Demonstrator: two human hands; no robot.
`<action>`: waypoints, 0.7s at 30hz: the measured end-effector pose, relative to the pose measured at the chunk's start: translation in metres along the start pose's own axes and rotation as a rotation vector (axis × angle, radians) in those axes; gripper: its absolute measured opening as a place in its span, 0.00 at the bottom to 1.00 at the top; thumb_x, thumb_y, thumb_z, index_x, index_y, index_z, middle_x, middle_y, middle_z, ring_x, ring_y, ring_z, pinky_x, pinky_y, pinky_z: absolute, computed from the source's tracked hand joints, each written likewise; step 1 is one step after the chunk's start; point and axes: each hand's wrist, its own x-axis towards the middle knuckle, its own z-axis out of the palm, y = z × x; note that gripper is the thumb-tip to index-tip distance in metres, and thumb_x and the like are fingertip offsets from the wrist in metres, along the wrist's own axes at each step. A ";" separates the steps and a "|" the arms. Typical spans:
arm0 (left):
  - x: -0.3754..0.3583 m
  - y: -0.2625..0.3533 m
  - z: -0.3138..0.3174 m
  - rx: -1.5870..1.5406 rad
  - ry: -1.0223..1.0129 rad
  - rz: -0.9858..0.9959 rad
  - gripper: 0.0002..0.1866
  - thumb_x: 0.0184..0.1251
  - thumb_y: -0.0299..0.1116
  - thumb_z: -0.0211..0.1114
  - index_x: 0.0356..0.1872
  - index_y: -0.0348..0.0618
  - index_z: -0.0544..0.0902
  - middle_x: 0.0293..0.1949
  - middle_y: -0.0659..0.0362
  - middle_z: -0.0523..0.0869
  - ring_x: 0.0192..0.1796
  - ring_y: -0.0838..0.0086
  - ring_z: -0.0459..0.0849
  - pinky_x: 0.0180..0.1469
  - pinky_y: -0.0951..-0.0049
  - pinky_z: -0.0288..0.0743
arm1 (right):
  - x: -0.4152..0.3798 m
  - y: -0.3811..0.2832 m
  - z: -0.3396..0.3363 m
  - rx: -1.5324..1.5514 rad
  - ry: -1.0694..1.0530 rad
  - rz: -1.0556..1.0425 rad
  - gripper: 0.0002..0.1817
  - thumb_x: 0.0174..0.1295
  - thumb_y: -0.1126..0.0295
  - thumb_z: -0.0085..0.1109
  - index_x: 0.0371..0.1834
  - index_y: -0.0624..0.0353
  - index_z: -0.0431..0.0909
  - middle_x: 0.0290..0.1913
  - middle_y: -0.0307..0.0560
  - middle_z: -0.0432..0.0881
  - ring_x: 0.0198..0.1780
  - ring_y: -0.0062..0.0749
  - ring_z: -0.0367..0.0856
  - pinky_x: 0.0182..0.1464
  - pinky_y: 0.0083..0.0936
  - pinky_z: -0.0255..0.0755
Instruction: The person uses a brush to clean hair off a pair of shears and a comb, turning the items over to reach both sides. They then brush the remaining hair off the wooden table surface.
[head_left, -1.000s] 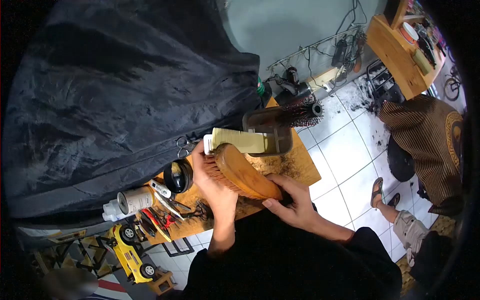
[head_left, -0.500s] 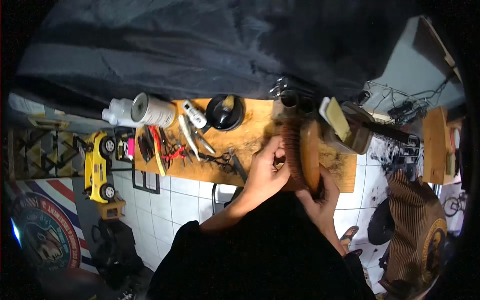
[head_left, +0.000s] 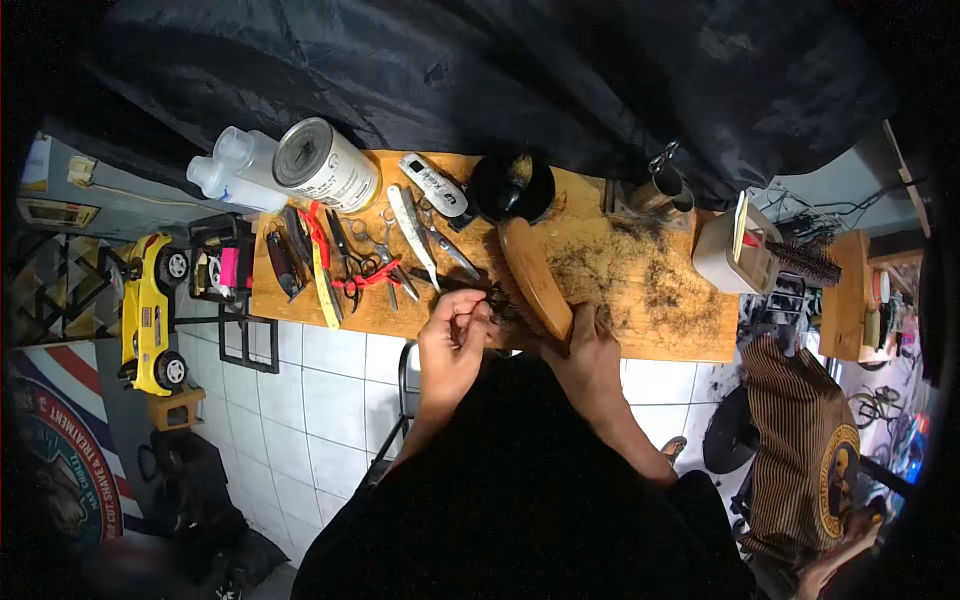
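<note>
My right hand [head_left: 588, 362] is closed around the lower end of a wooden hair brush [head_left: 538, 275], a curved brown piece with dark bristles along its left side. The brush leans up and to the left over the table. Left of the bristles, my left hand [head_left: 458, 335] has its fingers curled in a pinch by a dark, hair-like tuft; I cannot tell what sits between the fingertips. Loose hair clippings [head_left: 655, 275] lie scattered right of the brush. Beyond the left hand are a pale-handled razor [head_left: 412, 228] and black scissors [head_left: 352, 262].
On the wooden table [head_left: 590, 210], a black bowl [head_left: 540, 195], a white hair clipper [head_left: 434, 188], a large can [head_left: 335, 175] and several red-handled tools lie left. A grey bin [head_left: 725, 255] with a round brush [head_left: 805, 262] stands right. A person's arm [head_left: 835, 560] shows lower right.
The brush and my right hand have moved left, and the brush now tilts leftward. My left hand has shifted left, away from the bristles. More of the clippings on the table show.
</note>
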 end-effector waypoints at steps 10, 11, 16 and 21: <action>0.010 0.008 -0.015 0.045 -0.327 -0.079 0.12 0.71 0.32 0.57 0.50 0.37 0.75 0.37 0.57 0.83 0.37 0.80 0.83 0.39 0.81 0.78 | 0.003 -0.012 0.010 -0.058 -0.014 0.172 0.20 0.52 0.75 0.64 0.42 0.67 0.63 0.22 0.63 0.78 0.26 0.60 0.81 0.26 0.44 0.75; 0.012 0.008 -0.015 0.043 -0.336 -0.080 0.12 0.71 0.32 0.57 0.50 0.37 0.75 0.37 0.57 0.83 0.37 0.80 0.83 0.39 0.81 0.78 | 0.004 -0.012 0.010 -0.046 0.047 0.137 0.19 0.52 0.75 0.63 0.41 0.66 0.63 0.22 0.64 0.78 0.26 0.59 0.81 0.26 0.43 0.75; 0.016 0.012 -0.016 0.064 -0.546 -0.119 0.13 0.72 0.32 0.56 0.51 0.35 0.74 0.34 0.59 0.82 0.38 0.81 0.83 0.38 0.80 0.78 | 0.003 -0.028 -0.001 -0.014 0.135 0.269 0.19 0.47 0.76 0.66 0.40 0.70 0.69 0.29 0.64 0.80 0.35 0.57 0.83 0.33 0.36 0.76; 0.021 0.003 -0.006 -0.157 -0.645 -0.287 0.15 0.73 0.33 0.54 0.54 0.36 0.72 0.44 0.57 0.80 0.47 0.78 0.81 0.46 0.76 0.77 | -0.004 -0.042 -0.009 0.056 0.198 0.268 0.19 0.47 0.77 0.66 0.41 0.69 0.69 0.30 0.61 0.82 0.37 0.46 0.86 0.36 0.32 0.76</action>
